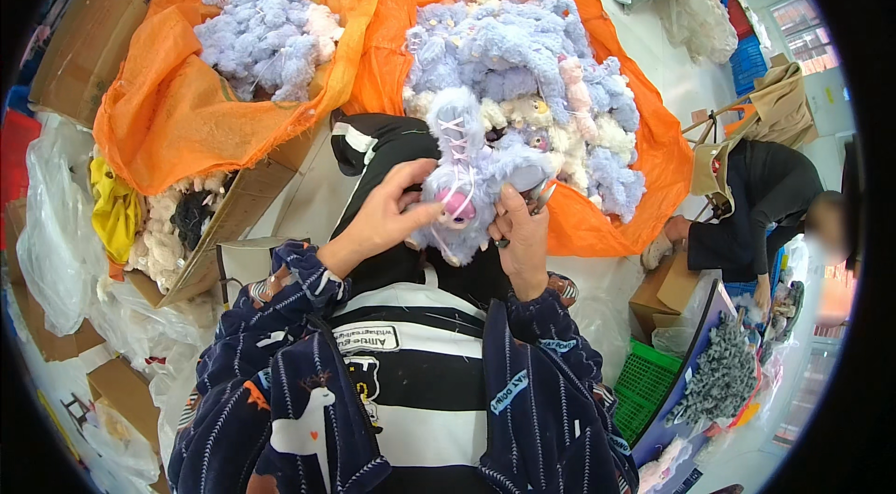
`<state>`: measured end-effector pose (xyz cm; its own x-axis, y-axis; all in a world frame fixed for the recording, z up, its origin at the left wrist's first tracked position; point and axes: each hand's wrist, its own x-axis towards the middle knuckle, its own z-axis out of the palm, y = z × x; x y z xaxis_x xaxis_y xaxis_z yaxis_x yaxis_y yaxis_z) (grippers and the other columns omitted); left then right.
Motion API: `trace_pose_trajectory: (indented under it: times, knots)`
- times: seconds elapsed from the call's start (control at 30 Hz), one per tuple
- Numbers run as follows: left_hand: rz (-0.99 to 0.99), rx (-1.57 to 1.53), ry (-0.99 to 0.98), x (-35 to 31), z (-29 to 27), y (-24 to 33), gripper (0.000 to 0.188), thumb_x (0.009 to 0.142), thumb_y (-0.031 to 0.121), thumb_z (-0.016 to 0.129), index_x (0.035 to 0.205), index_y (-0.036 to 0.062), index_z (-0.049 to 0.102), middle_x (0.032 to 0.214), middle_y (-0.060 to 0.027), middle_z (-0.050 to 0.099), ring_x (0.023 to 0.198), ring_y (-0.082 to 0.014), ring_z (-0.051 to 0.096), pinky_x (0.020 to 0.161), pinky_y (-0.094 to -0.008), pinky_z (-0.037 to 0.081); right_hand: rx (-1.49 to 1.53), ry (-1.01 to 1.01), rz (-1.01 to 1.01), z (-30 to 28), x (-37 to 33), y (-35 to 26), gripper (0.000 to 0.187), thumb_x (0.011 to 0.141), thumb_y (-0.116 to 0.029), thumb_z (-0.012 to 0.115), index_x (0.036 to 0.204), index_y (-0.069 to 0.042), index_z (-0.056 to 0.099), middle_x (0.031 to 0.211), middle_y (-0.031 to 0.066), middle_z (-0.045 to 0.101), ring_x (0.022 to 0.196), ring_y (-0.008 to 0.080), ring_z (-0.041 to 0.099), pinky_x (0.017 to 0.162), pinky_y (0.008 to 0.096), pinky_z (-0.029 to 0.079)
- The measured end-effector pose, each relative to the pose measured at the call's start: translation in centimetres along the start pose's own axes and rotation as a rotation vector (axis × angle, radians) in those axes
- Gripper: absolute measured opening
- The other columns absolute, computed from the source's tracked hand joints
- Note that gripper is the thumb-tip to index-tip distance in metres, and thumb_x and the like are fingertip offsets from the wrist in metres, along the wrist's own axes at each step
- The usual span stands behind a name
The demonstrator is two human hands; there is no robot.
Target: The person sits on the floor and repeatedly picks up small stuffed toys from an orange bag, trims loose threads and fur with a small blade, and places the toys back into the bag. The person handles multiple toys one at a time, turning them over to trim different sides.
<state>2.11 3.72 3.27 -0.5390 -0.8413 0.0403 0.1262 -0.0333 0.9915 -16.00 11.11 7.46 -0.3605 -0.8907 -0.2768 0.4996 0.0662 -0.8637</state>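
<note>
A fluffy lavender plush toy [455,135] with a pink, round face part and white crossed lacing lies over my lap. My left hand [385,216] grips its left side, the thumb by the pink part and the fingers at the fur's edge. On the toy's other side, my right hand [523,237] is closed around small scissors [541,198]; a short length of metal and a dark loop show, the rest hidden by the fingers. A pale oval patch [528,180] shows on the toy next to the right fingertips.
An orange sack [665,153] full of lavender and cream plush toys lies ahead. Another orange sack [149,111] with lavender plush stands left, beside a cardboard box [238,214]. At right, a person [770,195] bends over near a green crate [644,380].
</note>
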Motion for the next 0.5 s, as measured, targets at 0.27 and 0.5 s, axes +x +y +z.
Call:
trace_pose_trajectory:
  times: [0.27, 0.5]
  knots:
    - [-0.156, 0.296, -0.359, 3.6, 1.1, 3.2, 0.064, 0.069, 0.028, 0.078, 0.118, -0.0021, 0.05, 0.103, -0.0107, 0.061, 0.094, -0.0141, 0.056, 0.085, -0.0286, 0.045, -0.012, 0.098, -0.159, 0.0, 1.0, -0.9, 0.015, 0.085, -0.018, 0.065, 0.087, -0.008, 0.055, 0.064, -0.0051, 0.046, 0.047, 0.0046, 0.037, 0.043, 0.0218, 0.033]
    - [-0.267, 0.259, -0.266, 1.3, 2.2, 1.6, 0.063, 0.067, 0.031, 0.077, 0.114, -0.0017, 0.052, 0.101, -0.0119, 0.062, 0.092, -0.0175, 0.059, 0.084, -0.0301, 0.046, -0.517, 0.175, -0.246, -1.5, 1.9, -0.1, 0.016, 0.086, -0.017, 0.064, 0.089, -0.002, 0.06, 0.071, -0.0005, 0.057, 0.053, 0.0047, 0.045, 0.047, 0.0207, 0.035]
